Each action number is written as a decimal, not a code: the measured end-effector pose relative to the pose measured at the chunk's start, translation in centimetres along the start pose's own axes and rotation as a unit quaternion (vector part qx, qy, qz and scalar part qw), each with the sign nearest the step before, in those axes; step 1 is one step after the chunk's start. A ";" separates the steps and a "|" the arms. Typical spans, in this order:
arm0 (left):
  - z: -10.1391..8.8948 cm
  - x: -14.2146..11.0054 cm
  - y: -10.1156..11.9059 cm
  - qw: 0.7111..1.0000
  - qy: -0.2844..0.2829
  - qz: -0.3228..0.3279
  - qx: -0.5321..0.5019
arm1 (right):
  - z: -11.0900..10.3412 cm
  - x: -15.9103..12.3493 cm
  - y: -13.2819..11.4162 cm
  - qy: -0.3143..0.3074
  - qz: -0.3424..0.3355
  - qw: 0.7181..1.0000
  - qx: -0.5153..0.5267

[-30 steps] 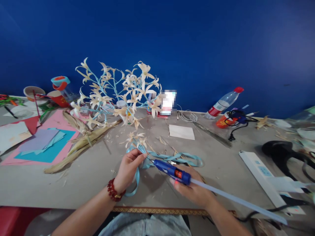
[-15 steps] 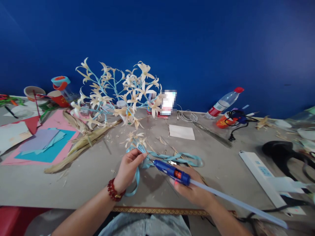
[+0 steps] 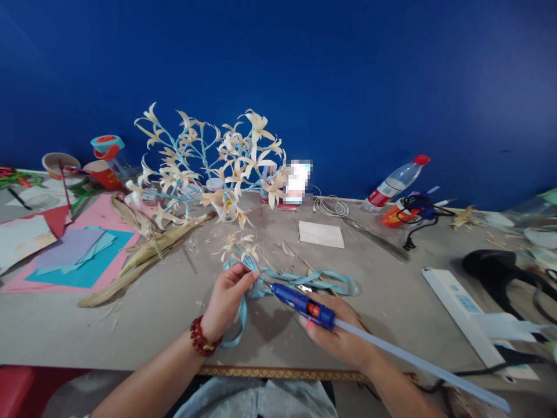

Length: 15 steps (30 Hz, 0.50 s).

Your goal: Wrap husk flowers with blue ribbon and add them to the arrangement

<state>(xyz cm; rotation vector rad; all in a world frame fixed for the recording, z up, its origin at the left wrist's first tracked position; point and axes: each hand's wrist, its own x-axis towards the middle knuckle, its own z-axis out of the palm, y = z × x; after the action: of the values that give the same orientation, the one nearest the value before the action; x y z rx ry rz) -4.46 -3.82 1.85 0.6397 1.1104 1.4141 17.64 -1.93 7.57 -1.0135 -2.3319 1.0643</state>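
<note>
Head view, left hand: the left hand (image 3: 230, 296), a dark red bead bracelet (image 3: 202, 339) at its wrist, pinches the pale blue stems of a small flower bunch (image 3: 242, 251) between thumb and index finger, the other fingers curled in.
Head view, right hand: the right hand (image 3: 339, 334) is closed around a blue glue gun (image 3: 300, 303), its fingers partly hidden behind the body.
Glue gun: its nozzle points at the stems, just beside the left fingertips; whether it touches them is hard to make out. A long translucent glue stick (image 3: 418, 359) runs out of its back end, toward the lower right.
Flower bunch: low over the front middle of the grey table (image 3: 161, 328), cream petals pointing away from the person.
Ribbon: light blue ribbon (image 3: 324, 284) lies in a loop behind the glue gun, with another strand curving down beside the left hand.
Behind: tall branches of cream flowers (image 3: 257, 125) stand near the blue wall (image 3: 348, 87), beside a blurred-out bright screen (image 3: 297, 183).
Left side: dried husks (image 3: 143, 258) lie next to a turquoise sheet (image 3: 93, 276).
Right side: a red-capped bottle (image 3: 386, 190) leans at a tilt; a white power strip (image 3: 459, 313) lies nearer the person
</note>
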 end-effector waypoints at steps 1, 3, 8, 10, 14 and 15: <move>0.0 0.0 0.0 1.000 0.000 0.001 0.001 | 0.0 0.0 0.0 -0.003 0.001 1.000 0.000; -0.1 0.0 -0.1 1.000 0.001 0.003 0.003 | 0.0 -0.1 0.2 -0.002 0.002 1.000 -0.008; 0.0 0.0 -0.1 1.000 0.000 0.005 0.001 | 0.0 -0.2 0.3 0.008 0.002 1.000 -0.007; 0.0 0.0 0.0 1.000 0.000 0.002 -0.005 | 0.1 -0.1 0.2 0.002 0.008 1.000 0.009; 0.1 0.0 0.1 1.000 0.007 -0.007 -0.012 | 0.0 0.0 -0.2 -0.001 0.018 1.000 0.006; 0.1 0.0 0.1 1.000 0.008 -0.008 -0.013 | 0.0 0.0 -0.3 0.001 0.016 1.000 0.003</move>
<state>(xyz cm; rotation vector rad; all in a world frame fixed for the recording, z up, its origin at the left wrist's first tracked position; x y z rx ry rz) -4.38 -3.73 2.00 0.6011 1.1064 1.4202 17.49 -2.05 7.80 -1.0519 -2.3172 1.0795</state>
